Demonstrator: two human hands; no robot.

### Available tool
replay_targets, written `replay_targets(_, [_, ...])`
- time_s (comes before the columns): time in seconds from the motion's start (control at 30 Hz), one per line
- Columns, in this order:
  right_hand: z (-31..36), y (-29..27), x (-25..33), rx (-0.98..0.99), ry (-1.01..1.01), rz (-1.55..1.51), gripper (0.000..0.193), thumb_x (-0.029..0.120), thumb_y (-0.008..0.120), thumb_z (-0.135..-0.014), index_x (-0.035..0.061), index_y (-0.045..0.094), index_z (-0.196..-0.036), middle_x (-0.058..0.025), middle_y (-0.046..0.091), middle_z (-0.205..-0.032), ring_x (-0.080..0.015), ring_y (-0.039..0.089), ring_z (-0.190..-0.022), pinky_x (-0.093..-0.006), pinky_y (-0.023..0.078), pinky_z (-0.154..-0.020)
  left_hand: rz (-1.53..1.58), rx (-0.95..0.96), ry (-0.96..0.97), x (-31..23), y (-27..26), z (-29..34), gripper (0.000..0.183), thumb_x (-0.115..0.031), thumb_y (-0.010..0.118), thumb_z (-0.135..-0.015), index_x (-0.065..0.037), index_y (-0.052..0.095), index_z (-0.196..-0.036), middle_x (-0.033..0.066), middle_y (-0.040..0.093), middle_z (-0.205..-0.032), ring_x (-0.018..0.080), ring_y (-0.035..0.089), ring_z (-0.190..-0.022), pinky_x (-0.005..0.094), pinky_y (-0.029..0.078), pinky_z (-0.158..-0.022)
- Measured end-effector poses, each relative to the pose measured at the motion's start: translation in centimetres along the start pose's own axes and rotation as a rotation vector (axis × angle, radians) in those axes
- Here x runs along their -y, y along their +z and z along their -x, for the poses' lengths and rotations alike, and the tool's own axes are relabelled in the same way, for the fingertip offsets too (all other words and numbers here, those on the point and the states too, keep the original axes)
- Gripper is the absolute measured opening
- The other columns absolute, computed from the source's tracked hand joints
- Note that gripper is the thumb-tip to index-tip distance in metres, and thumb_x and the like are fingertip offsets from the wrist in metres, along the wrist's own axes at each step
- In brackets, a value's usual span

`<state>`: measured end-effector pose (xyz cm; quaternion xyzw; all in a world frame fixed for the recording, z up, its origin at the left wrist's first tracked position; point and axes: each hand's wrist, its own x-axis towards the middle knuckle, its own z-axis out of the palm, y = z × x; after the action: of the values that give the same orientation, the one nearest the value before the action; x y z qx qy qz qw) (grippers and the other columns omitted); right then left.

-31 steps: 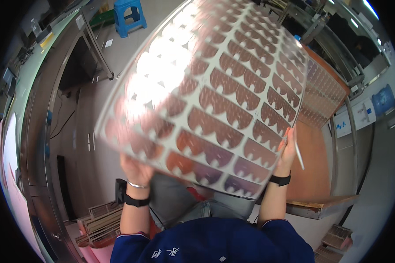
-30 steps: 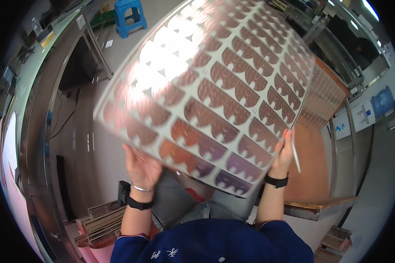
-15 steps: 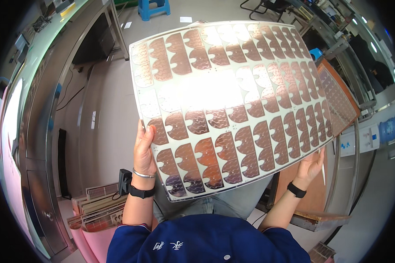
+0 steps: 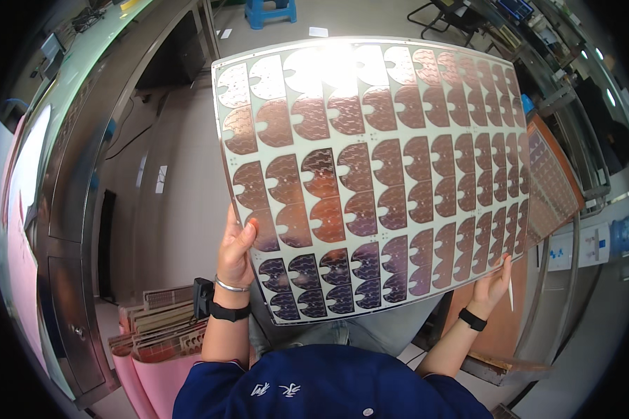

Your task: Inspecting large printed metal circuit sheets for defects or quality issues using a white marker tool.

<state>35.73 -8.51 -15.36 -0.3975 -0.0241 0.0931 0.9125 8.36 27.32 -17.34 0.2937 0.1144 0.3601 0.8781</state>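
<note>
A large pale circuit board panel (image 4: 370, 244) with rows of coppery, notched rounded shapes is held up in front of me, tilted. A bright glare whitens part of its far edge. My left hand (image 4: 236, 255) grips the panel's near left side, thumb on the top face and fingers mostly hidden behind. At the near right corner my right hand (image 4: 493, 283) is closed on the edge, its fingers partly under the panel. Beside that hand a thin white stick-like thing (image 4: 511, 290) points down; whether the hand holds it I cannot tell.
A steel cabinet (image 4: 70, 279) with a pale green top runs along the left. Another coppery panel (image 4: 548, 185) leans on an orange-brown board at right. Pink sheets (image 4: 150, 377) and racked panels are at lower left. A blue stool (image 4: 269, 12) and black chair (image 4: 444, 15) stand far off.
The panel has swung slightly to the right and its tilt has changed, so the glare has moved from its middle to the far edge. Both hands keep their grip.
</note>
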Motion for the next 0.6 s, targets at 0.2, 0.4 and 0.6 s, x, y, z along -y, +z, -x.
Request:
replay_targets(0.2, [-0.1,-0.4,-0.4,-0.044,0.014,0.003,0.012,0.017,0.052,-0.09,0.0085,0.061,-0.093,-0.0046,0.064,-0.093,-0.0149,0.058,-0.091,-0.0334,0.047,-0.083,-0.004,-0.021,-0.005,-0.1,-0.6,0.4,0.07,-0.009,0.064,-0.079,-0.009,0.025,-0.138,0.0094,0.044,-0.129,0.019,0.049,-0.114,0.0333,0.042,-0.096])
replay_targets(0.4, [-0.9,-2.0,-0.9,0.035,0.023,0.002,0.012,0.018,0.053,-0.09,0.0088,0.059,-0.096,-0.0027,0.061,-0.094,-0.0137,0.057,-0.089,-0.0336,0.048,-0.08,0.031,-0.016,-0.031,-0.4,-0.6,0.5,0.073,-0.005,0.064,-0.078,-0.011,0.025,-0.139,0.008,0.043,-0.131,0.0169,0.049,-0.113,0.0319,0.041,-0.096])
replay_targets(0.6, [0.0,0.6,-0.6,0.013,-0.005,-0.061,0.012,0.016,0.054,-0.089,0.007,0.059,-0.096,-0.0055,0.06,-0.1,-0.0179,0.057,-0.094,-0.0359,0.047,-0.084,0.036,-0.034,0.023,0.5,-2.4,0.8,0.068,-0.005,0.061,-0.08,-0.01,0.026,-0.138,0.007,0.048,-0.125,0.0138,0.052,-0.108,0.0291,0.042,-0.093])
